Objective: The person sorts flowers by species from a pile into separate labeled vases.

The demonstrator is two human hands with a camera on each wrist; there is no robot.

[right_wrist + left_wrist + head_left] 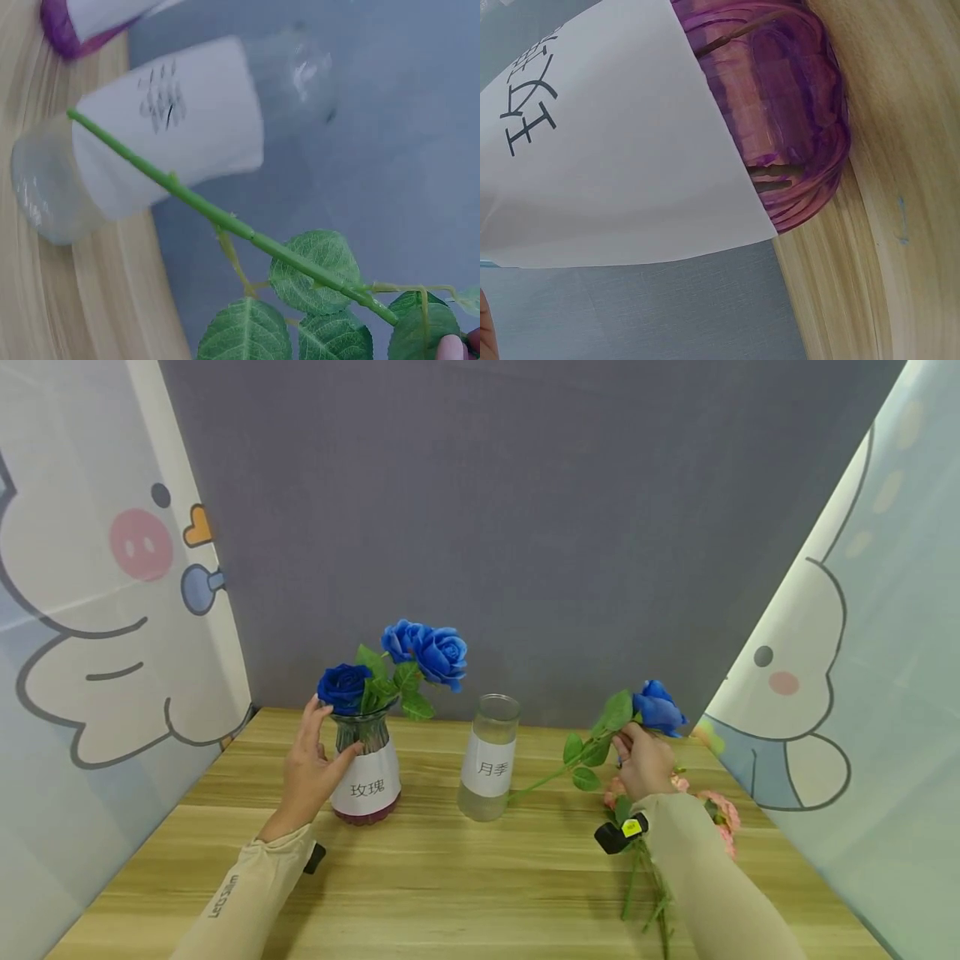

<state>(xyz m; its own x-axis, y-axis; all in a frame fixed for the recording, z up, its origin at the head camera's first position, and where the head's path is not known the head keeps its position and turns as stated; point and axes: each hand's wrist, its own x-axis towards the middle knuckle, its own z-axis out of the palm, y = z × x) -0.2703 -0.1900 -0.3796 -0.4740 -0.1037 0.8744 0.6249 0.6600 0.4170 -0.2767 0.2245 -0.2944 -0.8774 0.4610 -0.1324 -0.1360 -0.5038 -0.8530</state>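
My left hand [311, 768] holds a glass vase [365, 817] with a purple-pink base and a white paper label, its thumb and fingers curved about the neck. In the left wrist view, stems show through the vase's purple base [810, 112]. Several blue roses [441, 653] with green leaves stand in this vase. On the right, my right hand [643, 760] pinches another blue rose [660, 708] just below its bloom. The green stem [187, 195] slants down leftward toward a clear labelled glass vase [487, 808], passing in front of it in the right wrist view.
Pink flowers [720, 810] with green stems lie on the wooden table [465, 893], partly behind my right forearm. A grey backdrop [525, 543] closes off the far edge. Cartoon-printed curtains [90, 693] flank both sides.
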